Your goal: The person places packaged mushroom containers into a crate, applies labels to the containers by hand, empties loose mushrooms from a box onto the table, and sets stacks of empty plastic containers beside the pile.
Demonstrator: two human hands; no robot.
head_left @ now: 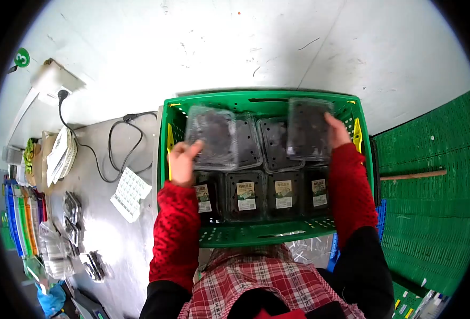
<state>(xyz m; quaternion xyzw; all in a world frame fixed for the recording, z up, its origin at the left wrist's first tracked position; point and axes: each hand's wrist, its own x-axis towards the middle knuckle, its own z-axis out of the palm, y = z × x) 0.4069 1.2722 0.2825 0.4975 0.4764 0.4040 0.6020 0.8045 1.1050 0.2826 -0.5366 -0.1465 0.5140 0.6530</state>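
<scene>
A green plastic crate (245, 234) in front of me holds several clear plastic boxes of dark contents. The near row lies flat with printed labels, such as the labelled box (246, 198). My left hand (182, 162) is closed on the left edge of a clear plastic box (212, 135), blurred by motion, at the crate's far left. On the far right, my right hand (338, 130) grips the side of another clear plastic box (310, 130). Between them lie two more boxes, one of them a dark box (277, 143) with small holes in its lid.
Left of the crate, a metal table (131, 255) carries a black cable (111, 154), a sheet of labels (131, 194), a white basket (71, 157) and stacked clear boxes (71, 207). Green crates (431, 212) stand stacked at right. A white wall (261, 48) rises behind.
</scene>
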